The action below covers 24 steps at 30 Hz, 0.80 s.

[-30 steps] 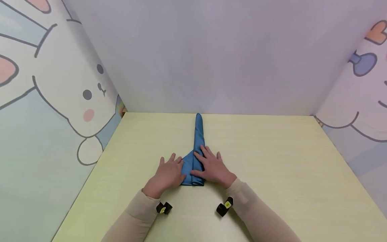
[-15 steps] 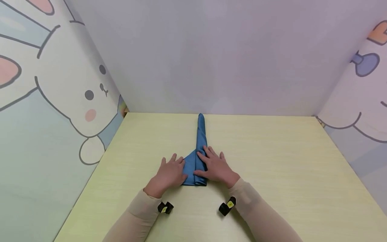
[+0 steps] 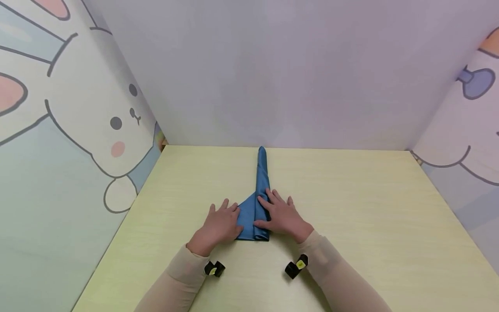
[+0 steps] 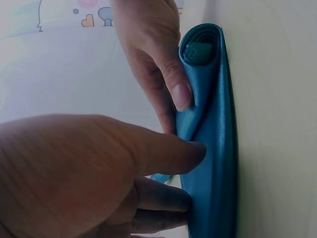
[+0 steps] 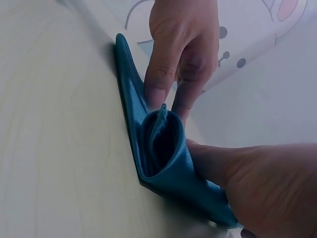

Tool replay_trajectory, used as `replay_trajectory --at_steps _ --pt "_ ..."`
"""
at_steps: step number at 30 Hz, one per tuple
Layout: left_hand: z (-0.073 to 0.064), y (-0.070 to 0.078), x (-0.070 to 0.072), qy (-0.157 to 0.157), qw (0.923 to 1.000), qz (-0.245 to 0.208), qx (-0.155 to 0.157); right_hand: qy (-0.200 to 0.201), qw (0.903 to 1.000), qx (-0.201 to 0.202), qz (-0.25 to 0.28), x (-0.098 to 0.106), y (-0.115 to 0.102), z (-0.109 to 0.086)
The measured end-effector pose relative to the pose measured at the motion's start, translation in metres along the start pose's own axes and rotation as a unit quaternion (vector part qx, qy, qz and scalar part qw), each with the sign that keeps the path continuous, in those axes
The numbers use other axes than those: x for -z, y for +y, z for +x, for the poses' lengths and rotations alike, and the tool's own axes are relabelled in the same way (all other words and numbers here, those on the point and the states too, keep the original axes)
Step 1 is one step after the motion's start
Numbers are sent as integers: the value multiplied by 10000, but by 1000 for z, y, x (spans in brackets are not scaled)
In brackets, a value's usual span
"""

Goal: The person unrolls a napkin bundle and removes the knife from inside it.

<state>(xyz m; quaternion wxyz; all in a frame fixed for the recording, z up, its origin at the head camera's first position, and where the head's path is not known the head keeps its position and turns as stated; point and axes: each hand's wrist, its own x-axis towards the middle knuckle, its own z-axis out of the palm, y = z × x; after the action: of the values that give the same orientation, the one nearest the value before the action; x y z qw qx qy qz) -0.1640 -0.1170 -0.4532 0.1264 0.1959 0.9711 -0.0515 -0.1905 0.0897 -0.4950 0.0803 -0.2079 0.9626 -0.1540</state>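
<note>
In the head view, a blue cloth (image 3: 247,221) lay at the centre of the frame and a little below it on the pale worktop (image 3: 370,216), its right part a long roll, its left part a flat flap. The left hand (image 3: 220,223) rested on the flap's left edge, fingers extended; the right hand (image 3: 286,219) lay across the roll, fingers spread.

In the left wrist view, the roll's spiral end showed at upper right of centre, with a thumb against it.

In the right wrist view, the roll's hollow end sat near mid-frame, between both hands.
</note>
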Motion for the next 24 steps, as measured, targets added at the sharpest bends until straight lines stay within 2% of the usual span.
replay_trajectory --at_steps 9,24 --pt "0 -1 -3 30 10000 22 2 -2 10000 -28 65 2 0 -2" --pt "-5 -4 7 -52 9998 -139 -91 -186 9996 -158 -153 19 -6 -7"
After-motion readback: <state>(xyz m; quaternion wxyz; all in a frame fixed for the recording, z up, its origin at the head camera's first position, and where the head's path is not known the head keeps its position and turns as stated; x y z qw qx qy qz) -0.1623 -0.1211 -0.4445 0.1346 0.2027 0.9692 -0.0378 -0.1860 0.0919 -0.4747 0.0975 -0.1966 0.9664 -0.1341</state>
